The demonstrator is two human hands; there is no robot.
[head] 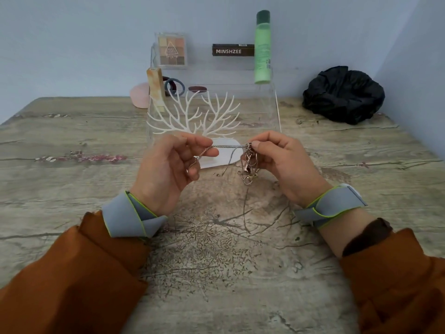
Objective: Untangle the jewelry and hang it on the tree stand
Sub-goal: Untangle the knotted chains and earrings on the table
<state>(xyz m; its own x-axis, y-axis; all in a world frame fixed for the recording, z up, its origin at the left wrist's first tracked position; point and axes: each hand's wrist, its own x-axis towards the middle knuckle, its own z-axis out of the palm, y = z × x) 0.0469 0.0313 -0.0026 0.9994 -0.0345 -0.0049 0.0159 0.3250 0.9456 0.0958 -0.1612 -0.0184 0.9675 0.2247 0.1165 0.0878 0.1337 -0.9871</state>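
Observation:
A tangle of thin chains (248,165) is stretched between both hands above the table. My left hand (168,167) pinches one end of a silver chain (228,146), with a ring or loop by its lower fingers. My right hand (281,162) pinches the knotted bunch, from which gold loops and a small pendant dangle. Right behind the hands stands the white branch-shaped tree stand (199,116) on its white base; nothing hangs on its branches. The hands hide the stand's trunk.
Behind the stand is a clear acrylic shelf (274,102) holding an eyeshadow palette (172,50), a brown box (233,50), a green bottle (262,47), hair ties (174,86) and a marbled stick (156,90). A crumpled black bag (343,94) lies at the back right of the wooden table (72,141).

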